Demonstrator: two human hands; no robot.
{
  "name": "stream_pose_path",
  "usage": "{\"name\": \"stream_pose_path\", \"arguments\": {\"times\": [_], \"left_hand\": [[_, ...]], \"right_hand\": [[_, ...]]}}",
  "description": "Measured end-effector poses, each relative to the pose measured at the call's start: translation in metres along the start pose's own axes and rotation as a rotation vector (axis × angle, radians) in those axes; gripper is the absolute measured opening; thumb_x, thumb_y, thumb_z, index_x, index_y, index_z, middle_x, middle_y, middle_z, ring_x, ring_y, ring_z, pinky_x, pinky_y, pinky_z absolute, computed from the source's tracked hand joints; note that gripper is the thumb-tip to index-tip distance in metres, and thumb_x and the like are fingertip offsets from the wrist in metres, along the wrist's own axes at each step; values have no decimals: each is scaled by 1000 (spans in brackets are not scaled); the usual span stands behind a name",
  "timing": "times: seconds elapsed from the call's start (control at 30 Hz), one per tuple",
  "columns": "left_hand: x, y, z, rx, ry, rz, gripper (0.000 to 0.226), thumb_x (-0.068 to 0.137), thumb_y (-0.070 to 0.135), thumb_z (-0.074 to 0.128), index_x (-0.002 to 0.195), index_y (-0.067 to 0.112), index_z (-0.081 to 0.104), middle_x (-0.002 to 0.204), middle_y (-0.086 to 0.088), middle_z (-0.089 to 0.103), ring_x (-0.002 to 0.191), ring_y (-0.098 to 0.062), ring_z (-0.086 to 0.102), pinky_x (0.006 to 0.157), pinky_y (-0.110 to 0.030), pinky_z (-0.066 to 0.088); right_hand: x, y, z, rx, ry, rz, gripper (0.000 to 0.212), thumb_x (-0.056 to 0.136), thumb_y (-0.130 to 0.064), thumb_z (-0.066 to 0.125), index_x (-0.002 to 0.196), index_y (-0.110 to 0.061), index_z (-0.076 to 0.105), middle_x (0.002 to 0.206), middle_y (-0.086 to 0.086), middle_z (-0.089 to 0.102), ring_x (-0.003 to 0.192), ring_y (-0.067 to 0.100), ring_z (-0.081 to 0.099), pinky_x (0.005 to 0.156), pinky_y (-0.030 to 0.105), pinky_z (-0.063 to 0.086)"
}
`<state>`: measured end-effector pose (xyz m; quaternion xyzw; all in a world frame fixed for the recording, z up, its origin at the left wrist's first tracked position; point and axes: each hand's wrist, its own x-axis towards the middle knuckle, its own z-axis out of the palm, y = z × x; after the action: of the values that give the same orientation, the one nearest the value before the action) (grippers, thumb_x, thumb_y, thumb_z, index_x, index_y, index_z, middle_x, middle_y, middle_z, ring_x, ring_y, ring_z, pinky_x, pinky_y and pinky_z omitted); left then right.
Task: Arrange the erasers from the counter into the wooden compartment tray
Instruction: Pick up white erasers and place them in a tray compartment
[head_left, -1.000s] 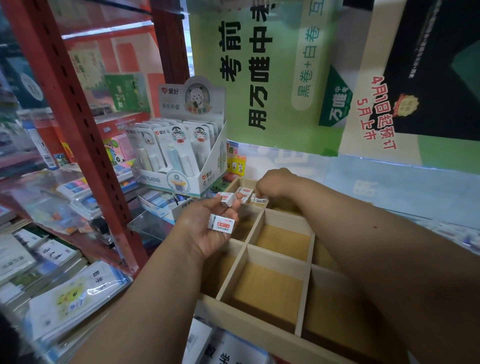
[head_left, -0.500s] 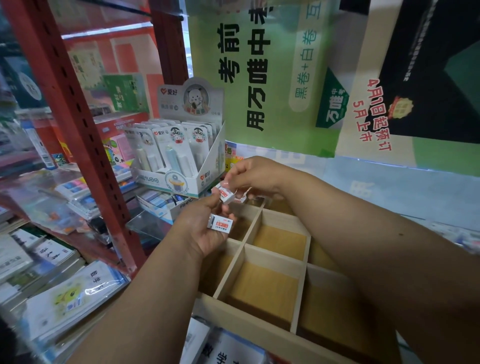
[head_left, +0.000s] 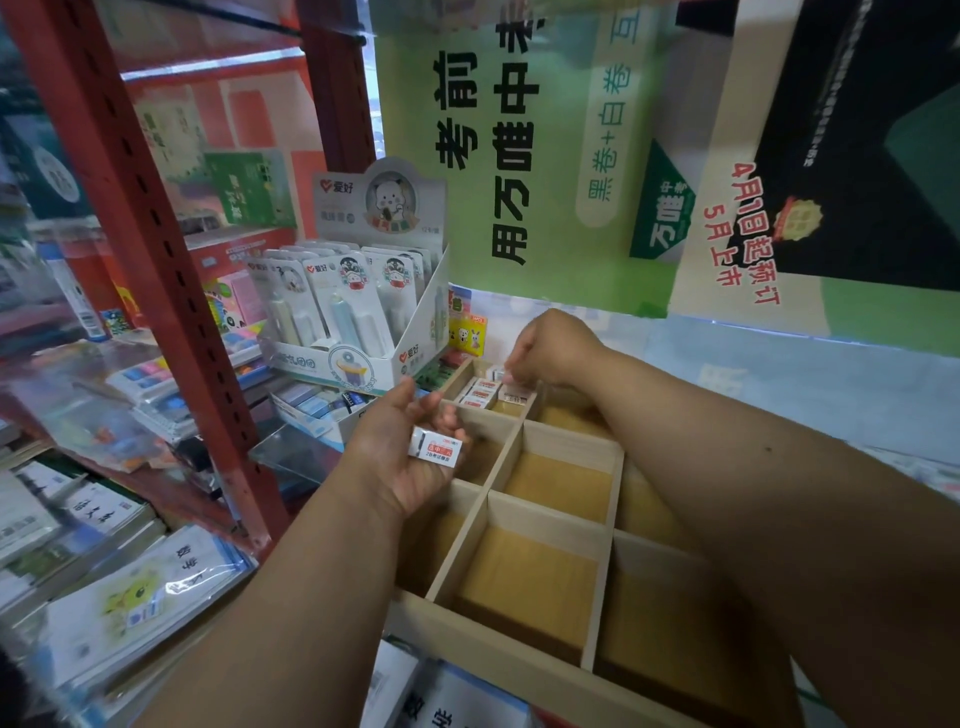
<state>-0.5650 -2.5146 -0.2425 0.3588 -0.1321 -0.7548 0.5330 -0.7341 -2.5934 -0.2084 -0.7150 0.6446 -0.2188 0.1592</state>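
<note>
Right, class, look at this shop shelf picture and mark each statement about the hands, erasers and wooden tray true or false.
1. The left hand holds an eraser. True.
2. The right hand is over the tray's nearest compartment. False: it reaches the far left compartment.
3. Erasers already lie in that far compartment. True.
4. Every compartment of the wooden tray holds erasers. False: the near ones in view show bare wood.
5. A white display box stands left of the tray. True.
</note>
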Motion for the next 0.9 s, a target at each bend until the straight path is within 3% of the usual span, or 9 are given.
{"name": "stream_pose_path", "arguments": {"times": [0.13,0.3,0.43,0.57,0.6,0.67,0.73,0.8,0.9], "left_hand": [[0,-1,-1,0,10,1,33,98,40,49,90,9,56,58,-9,61,56,-11,51,44,-22,48],[1,-1,-1,9,15,12,33,98,40,48,91,8,56,58,-11,62,54,-11,52,44,-22,48],[2,0,-1,10,20,13,35,99,41,47,93,8,56,56,-10,61,54,-12,52,43,-22,48],[1,0,1,-1,6,8,39,99,44,43,103,7,56,57,-12,62,55,-12,53,46,-22,50],[1,0,2,-9,0,8,40,100,45,41,105,7,55,56,-13,63,57,-13,52,46,-22,50],[1,-1,3,-35,-8,14,44,100,46,39,105,6,53,56,-14,63,61,-13,51,46,-22,49],[1,-1,3,-61,-34,18,49,100,49,35,107,5,54,62,-13,64,64,-13,53,50,-22,49],[0,-1,1,-101,-112,17,55,101,51,31,117,4,54,76,-15,69,69,-18,63,55,-25,53],[-2,0,-1,-142,-179,-4,58,100,54,31,123,6,53,91,-17,72,77,-28,72,58,-34,59]], "right_hand": [[11,6,19,-338,-76,4,29,74,-30,79,93,-9,75,97,6,70,89,23,63,75,27,50],[20,7,36,-379,-66,15,22,74,-17,77,94,-8,73,91,6,67,79,21,56,65,24,41],[22,8,38,-384,-101,45,27,71,-22,81,93,-8,74,81,4,61,77,21,57,52,21,37],[23,7,32,-316,-108,35,32,77,-33,77,99,-9,73,99,5,69,93,22,64,76,27,50],[20,4,27,-249,-67,7,28,79,-32,75,96,-9,73,100,5,70,93,21,64,80,27,51],[5,-10,14,83,-13,-89,17,78,-24,77,85,-9,73,86,0,70,76,10,63,71,22,50],[-21,-27,3,350,-135,-269,14,73,-18,81,80,-9,72,74,-3,67,61,-2,57,61,12,44],[-42,-39,1,298,-310,-421,17,70,-17,82,82,-10,72,76,-5,67,57,-9,53,58,5,39],[-51,-45,12,62,-333,-517,24,66,-18,85,86,-14,72,76,-10,65,58,-9,51,56,6,37]]}}
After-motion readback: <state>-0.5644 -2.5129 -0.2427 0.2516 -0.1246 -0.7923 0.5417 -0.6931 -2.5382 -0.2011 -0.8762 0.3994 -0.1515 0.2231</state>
